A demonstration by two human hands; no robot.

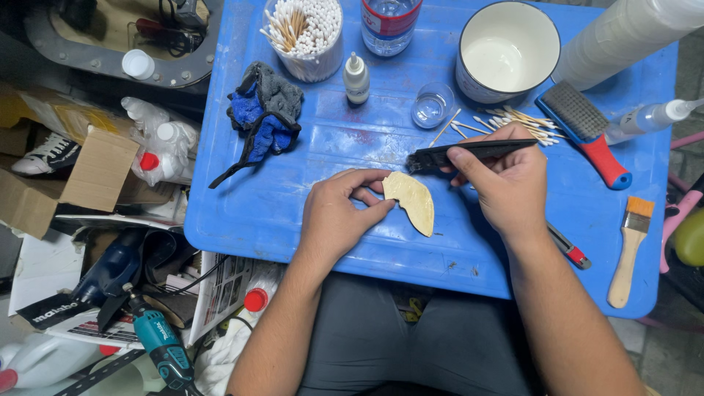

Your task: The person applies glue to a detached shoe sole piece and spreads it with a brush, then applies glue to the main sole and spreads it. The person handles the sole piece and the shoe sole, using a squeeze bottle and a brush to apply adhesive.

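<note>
On the blue plastic table point(242, 213) lies a tan, curved piece of leather-like material point(412, 201). My left hand point(339, 216) pinches its left end between thumb and fingers and presses it to the table. My right hand point(506, 183) grips a black, flat-handled tool point(469, 152) that points left, with its tip just above the tan piece's upper end.
At the back stand a tub of cotton swabs point(304, 33), a small dropper bottle point(356, 78), a small clear glass cup point(432, 105), a white enamel mug point(506, 50) and a water bottle point(389, 22). Loose swabs point(524, 121), a red-handled brush point(587, 132), a paintbrush point(631, 249) and a blue glove point(264, 117) lie around. A cordless drill point(158, 345) lies on the floor.
</note>
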